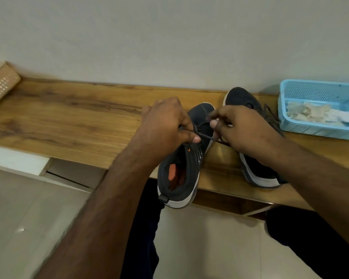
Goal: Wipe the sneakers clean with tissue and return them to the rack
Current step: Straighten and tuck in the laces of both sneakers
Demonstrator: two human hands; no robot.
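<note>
**Lace work at the edge — slip risk**

Left hand (pixel 165 121) & right hand (pixel 234 127) each pinch a lace end (pixel 207 137) of the near sneaker (pixel 181 168), w/ its heel hanging off the wooden shelf (pixel 69 117). Hard tug could tip it to the floor. 2nd sneaker (pixel 248 103) sits beside it; used tissue (pixel 310 113) in blue basket (pixel 310 89), close enough to get knocked by the right arm.

Dk grey sneakers (pixel 181 168) (orange inside), blue basket (pixel 314 129).
</note>
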